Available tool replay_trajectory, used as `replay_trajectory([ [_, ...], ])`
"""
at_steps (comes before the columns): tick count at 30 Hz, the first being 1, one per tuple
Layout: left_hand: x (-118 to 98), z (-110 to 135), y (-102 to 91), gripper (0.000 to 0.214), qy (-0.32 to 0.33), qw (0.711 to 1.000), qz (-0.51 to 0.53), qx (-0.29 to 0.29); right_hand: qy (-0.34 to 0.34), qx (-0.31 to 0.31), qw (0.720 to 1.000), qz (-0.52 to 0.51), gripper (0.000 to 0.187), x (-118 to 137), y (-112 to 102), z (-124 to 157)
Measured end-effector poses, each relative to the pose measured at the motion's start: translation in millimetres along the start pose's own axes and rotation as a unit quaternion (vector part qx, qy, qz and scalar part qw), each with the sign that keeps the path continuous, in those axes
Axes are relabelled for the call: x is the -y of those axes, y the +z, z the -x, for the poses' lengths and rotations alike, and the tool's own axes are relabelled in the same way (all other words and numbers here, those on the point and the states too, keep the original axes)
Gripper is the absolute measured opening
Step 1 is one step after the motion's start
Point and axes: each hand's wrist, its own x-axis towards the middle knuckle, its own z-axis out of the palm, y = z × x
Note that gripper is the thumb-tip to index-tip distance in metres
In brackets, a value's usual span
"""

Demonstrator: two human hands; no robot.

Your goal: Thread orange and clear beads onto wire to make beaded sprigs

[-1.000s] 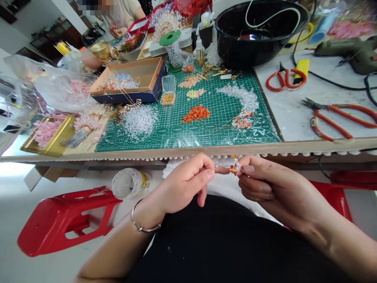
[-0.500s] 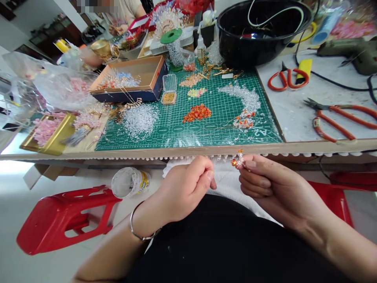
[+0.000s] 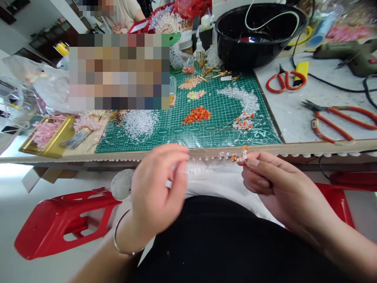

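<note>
Right hand (image 3: 273,182): closed in a pinch – an orange-beaded wire sprig (image 3: 240,156) was held by the fingertips.
Left hand (image 3: 156,188): blurred, fingers curled – any hold could not be told.
Beyond: green cutting mat (image 3: 176,135).

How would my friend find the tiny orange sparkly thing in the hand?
Find the green cutting mat. Just below it, the right hand pinches a wired cluster of clear and orange beads, held up, unlike the loose piles on the mat.

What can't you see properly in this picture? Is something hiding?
All in the head view:
- Left hand: blurred by motion, so whether it holds anything is unclear.
- Orange beaded sprig: partly hidden by the right hand, and its beads are too small to count.
- Pixelated patch: hides whatever lies behind it.
- Glue gun: cut off by the right edge.
</note>
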Motion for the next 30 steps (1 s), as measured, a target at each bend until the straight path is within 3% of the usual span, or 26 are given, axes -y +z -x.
replay_trajectory([
  [2, -13.9, -5.2, 3.9, 0.020, 0.056, 0.993, 0.064, 0.076, -0.009, 0.001, 1.000, 0.017, 0.015, -0.6, 4.5, 1.2],
  [4, -20.6, -9.3, 16.3, 0.011, -0.020, 0.974, 0.140, 0.179, -0.018, 0.007, 0.999, 0.030, 0.018, -0.6, 7.8, 3.2],
  [6, -20.4, -11.3, 30.6, 0.006, -0.139, 0.938, 0.219, 0.230, -0.032, 0.014, 0.998, 0.044, 0.019, -0.7, 8.3, 5.5],
  [8, -17.3, -11.4, 41.9, 0.008, -0.232, 0.883, 0.322, 0.252, -0.040, 0.021, 0.997, 0.060, 0.019, -1.6, 6.2, 7.5],
  [12, -13.9, -11.0, 52.3, 0.019, -0.331, 0.745, 0.493, 0.306, -0.046, 0.041, 0.994, 0.091, 0.014, -5.2, 0.8, 9.5],
  [17, -13.0, -12.6, 58.0, 0.022, -0.399, 0.663, 0.568, 0.280, -0.075, 0.058, 0.981, 0.169, 0.019, -6.1, -0.1, 10.3],
  [19, -11.4, -12.9, 59.9, 0.020, -0.415, 0.649, 0.581, 0.263, -0.079, 0.071, 0.967, 0.231, 0.026, -3.3, -2.0, 12.0],
  [22, -8.8, -12.7, 60.9, 0.016, -0.426, 0.660, 0.569, 0.244, -0.119, 0.074, 0.931, 0.338, 0.030, 6.1, -9.8, 14.1],
  [26, -7.3, -11.2, 60.7, 0.010, -0.400, 0.678, 0.568, 0.240, -0.164, -0.004, 0.876, 0.454, 0.032, 28.7, -21.6, 4.9],
  [28, -7.1, -10.3, 61.0, 0.010, -0.395, 0.677, 0.565, 0.257, -0.117, 0.046, 0.878, 0.462, 0.039, 39.3, -23.6, -6.0],
  [30, -6.7, -9.4, 61.6, 0.013, -0.401, 0.677, 0.551, 0.278, -0.070, 0.149, 0.876, 0.453, 0.043, 44.6, -21.7, -17.9],
])
